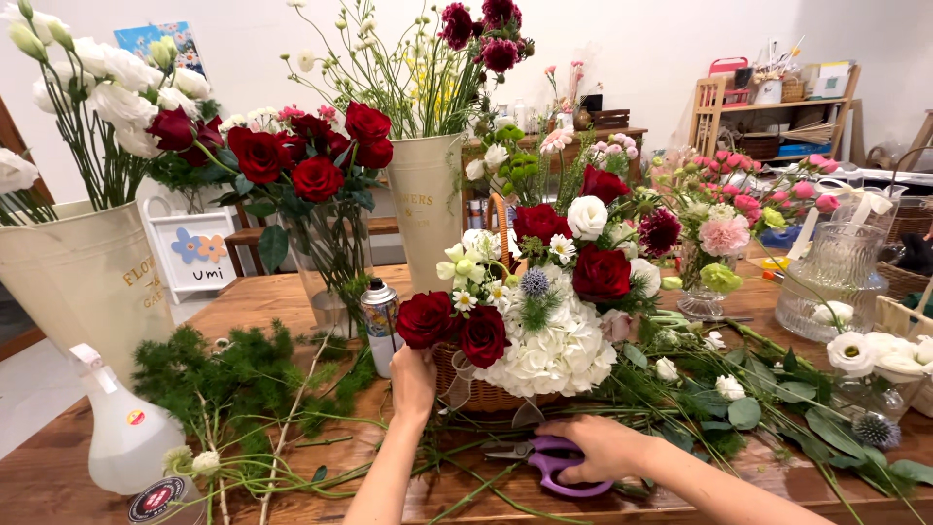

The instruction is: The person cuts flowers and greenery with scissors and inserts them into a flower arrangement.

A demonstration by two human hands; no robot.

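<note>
A wicker basket (478, 397) on the wooden table (258, 297) holds an arrangement of red roses (601, 273), white hydrangea (556, 356), white lisianthus and a blue thistle. My left hand (413, 381) reaches up to the basket's left side, its fingers closed at the stem under a dark red rose (425, 318). Lower down, my right hand (600, 447) rests on purple-handled scissors (547, 459) that lie flat on the table in front of the basket, with its fingers over the handles.
Cut stems and green fern (233, 374) litter the table. A white spray bottle (124, 423) stands at front left beside a cream bucket (83, 277) of white flowers. Behind are a glass vase of red roses (311, 175), a small spray can (380, 321), a tall cream bucket (426, 209), and glass vases (826, 282) on the right.
</note>
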